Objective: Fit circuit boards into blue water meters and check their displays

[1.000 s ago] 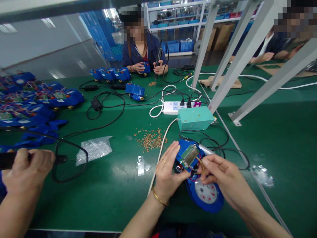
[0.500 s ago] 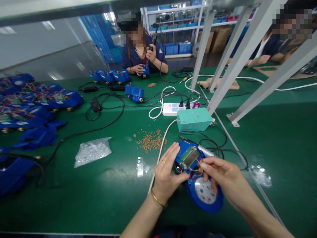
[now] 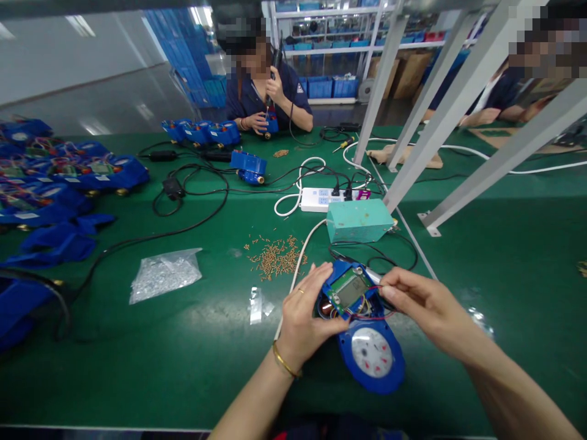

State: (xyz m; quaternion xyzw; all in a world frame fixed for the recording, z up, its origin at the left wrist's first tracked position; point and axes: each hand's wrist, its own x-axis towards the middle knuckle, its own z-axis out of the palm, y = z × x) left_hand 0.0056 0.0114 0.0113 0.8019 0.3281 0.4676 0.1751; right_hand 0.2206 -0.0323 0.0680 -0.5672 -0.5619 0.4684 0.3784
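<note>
The blue meter [image 3: 369,342] lies on the desk [image 3: 183,360] at six o'clock. The left hand [image 3: 305,321] grips its circuit board [image 3: 347,288]; the right hand [image 3: 424,305] pinches the wires [image 3: 371,316]. Pulling hard could tear them loose.

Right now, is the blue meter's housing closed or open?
Open: the blue meter shows its bare circuit board and loose wires between both hands.

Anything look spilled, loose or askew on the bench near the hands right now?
Yes. Small brass-coloured parts lie scattered loose on the green table, not in a container. In the blue meter, the circuit board sits tilted with wires spilling out between the left hand and right hand.
</note>
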